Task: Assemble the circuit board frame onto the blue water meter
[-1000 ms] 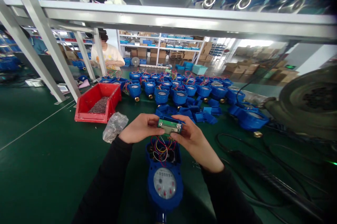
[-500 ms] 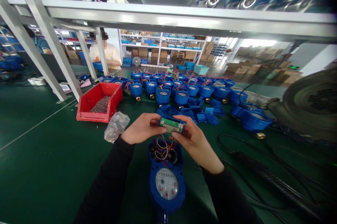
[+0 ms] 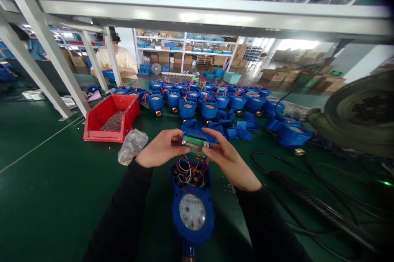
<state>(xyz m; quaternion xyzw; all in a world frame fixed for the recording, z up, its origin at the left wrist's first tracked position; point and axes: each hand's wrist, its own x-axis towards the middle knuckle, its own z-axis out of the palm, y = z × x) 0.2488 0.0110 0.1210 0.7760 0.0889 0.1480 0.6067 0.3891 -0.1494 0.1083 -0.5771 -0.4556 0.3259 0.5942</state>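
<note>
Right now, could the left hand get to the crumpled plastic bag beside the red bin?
Probably yes: the left hand, now pinching the circuit board, sits close to the plastic bag, with bare green tabletop between.

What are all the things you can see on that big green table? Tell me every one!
circuit board: one, green, held over the near meter
near meter: one, blue, white dial, under the hands
wires: several, red, yellow, blue, from board into meter
meters: many, blue, rows at back
red bin: one, left, holds dark small parts
plastic bag: one, clear, beside bin
cables: black, right
co-worker: one, pale shirt, far left
left hand: grips board's left end
right hand: grips board's right end
</note>
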